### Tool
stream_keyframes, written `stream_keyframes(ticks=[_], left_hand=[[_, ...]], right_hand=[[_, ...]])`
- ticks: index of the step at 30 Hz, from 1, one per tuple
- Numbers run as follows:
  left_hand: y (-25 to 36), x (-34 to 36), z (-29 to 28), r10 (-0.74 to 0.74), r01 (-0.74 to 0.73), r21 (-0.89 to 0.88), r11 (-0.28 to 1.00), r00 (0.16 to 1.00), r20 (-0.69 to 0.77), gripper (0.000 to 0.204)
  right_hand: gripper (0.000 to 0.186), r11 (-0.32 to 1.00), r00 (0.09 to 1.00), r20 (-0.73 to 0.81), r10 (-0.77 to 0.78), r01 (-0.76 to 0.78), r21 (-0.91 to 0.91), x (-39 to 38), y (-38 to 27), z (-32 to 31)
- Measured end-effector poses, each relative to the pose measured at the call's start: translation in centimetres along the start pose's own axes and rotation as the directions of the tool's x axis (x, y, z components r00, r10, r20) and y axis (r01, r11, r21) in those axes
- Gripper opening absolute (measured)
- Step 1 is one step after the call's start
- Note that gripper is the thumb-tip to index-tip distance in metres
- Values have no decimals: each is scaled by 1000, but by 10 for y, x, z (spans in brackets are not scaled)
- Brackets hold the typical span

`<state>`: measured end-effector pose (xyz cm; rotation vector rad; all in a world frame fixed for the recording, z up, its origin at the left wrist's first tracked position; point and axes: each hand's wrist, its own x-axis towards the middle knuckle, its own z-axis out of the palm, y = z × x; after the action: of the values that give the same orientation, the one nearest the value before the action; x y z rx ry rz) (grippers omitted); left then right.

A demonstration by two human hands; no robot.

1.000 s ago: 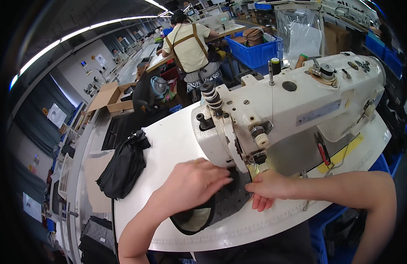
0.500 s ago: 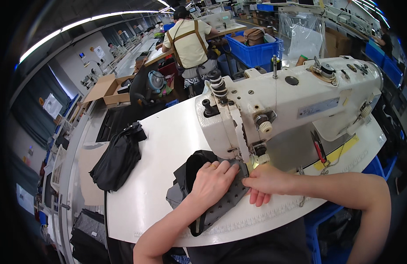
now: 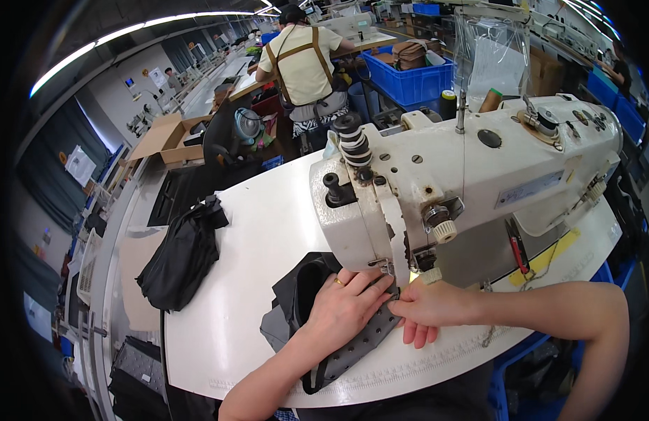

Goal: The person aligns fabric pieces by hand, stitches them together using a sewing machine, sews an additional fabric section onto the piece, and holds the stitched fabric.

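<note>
A dark grey and black fabric piece [image 3: 359, 347] with small dark studs lies under the needle end of a white sewing machine [image 3: 472, 165]. My left hand [image 3: 349, 309] presses on it, fingers stretched toward the presser foot [image 3: 387, 269]. My right hand [image 3: 426, 305] pinches the fabric's edge just right of the foot between thumb and forefinger, its other fingers curled below. Part of the piece stands up in a black fold left of my left hand. The needle tip is hidden behind my fingers.
Another black fabric bundle [image 3: 184, 256] lies at the left of the white table [image 3: 247, 351]. Red-handled snips [image 3: 519, 245] rest on the machine bed at right. A blue crate [image 3: 408, 77] stands behind the machine; a co-worker [image 3: 303, 67] sits beyond, back turned.
The whole view has shifted slightly, with the machine appearing farther right and lower. Both hands stay on the fabric beside the presser foot, with little change in their grip.
</note>
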<state>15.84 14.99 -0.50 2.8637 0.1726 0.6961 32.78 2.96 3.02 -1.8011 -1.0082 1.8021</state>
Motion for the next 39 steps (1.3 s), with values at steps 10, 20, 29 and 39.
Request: stream_keyframes(ticks=[10, 20, 29, 39], left_hand=[[-3, -1, 1, 1, -1, 10, 1000, 1000, 15, 28], [-4, 0, 0, 60, -60, 28, 998, 998, -19, 28], [3, 2, -1, 19, -19, 45, 999, 1000, 3, 30], [-3, -6, 1, 24, -24, 83, 996, 1000, -4, 28]], right_hand=[[45, 999, 1000, -27, -9, 10, 44, -1, 0, 3], [37, 998, 997, -73, -18, 22, 65, -1, 1, 6], [42, 996, 994, -77, -76, 80, 46, -5, 4, 4], [29, 160, -231, -148, -962, -36, -986, -141, 60, -99]])
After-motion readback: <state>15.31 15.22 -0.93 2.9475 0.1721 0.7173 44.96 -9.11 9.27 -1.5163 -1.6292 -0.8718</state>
